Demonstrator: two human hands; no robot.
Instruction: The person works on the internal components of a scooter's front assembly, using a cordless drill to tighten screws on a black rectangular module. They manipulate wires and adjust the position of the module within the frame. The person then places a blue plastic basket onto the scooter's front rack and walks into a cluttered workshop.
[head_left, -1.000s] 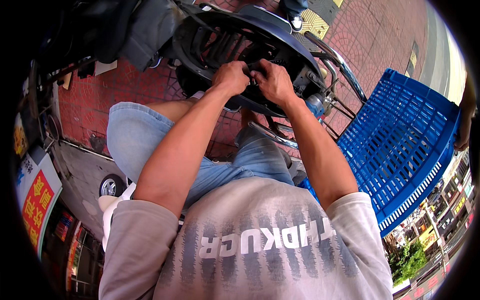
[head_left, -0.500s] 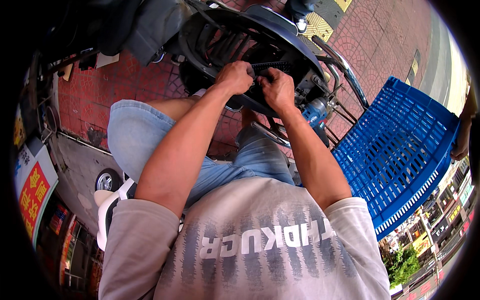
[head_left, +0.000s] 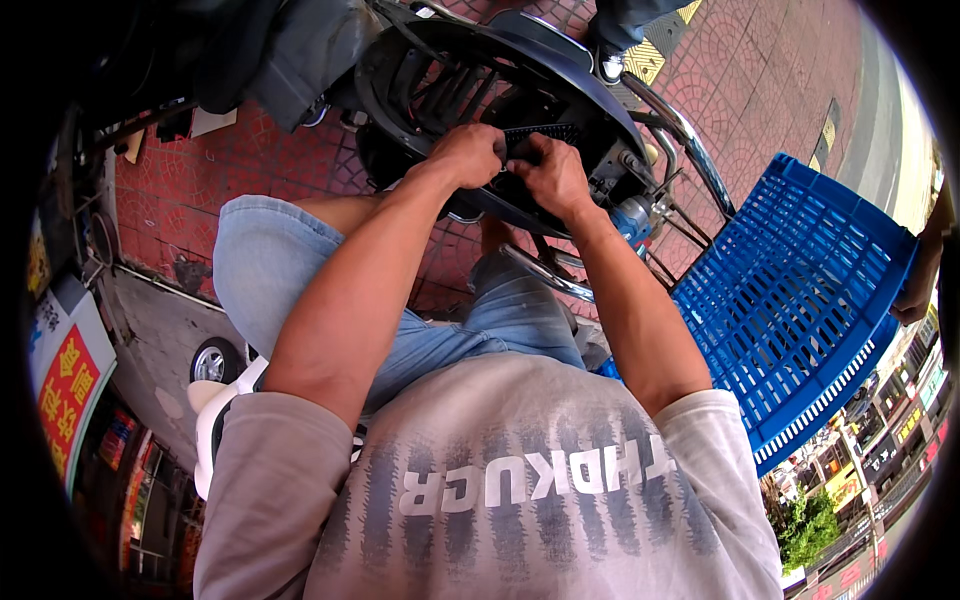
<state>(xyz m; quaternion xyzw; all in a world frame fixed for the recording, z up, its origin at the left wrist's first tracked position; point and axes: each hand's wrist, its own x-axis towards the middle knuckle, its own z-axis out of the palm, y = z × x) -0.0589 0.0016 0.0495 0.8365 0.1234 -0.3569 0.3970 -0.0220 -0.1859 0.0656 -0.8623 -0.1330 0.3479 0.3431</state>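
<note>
A bright blue latticed crate (head_left: 800, 310) is seen at right, red patterned paving (head_left: 200, 190) (upper left), a black scooter panel (head_left: 480, 60).

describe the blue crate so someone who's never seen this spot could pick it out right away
Start at the dark scooter body that both hands work on above the red brick paving. Look to the person's right, past the chrome rail: the blue crate stands there tilted. It is the only bright blue, slotted plastic thing nearby.

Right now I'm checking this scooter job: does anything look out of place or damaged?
Yes. The scooter's dark body shell is opened up, bare ribs and fittings exposed where both hands work. A blue plastic crate stands tilted on edge beside it, another person's hand at its rim.
</note>
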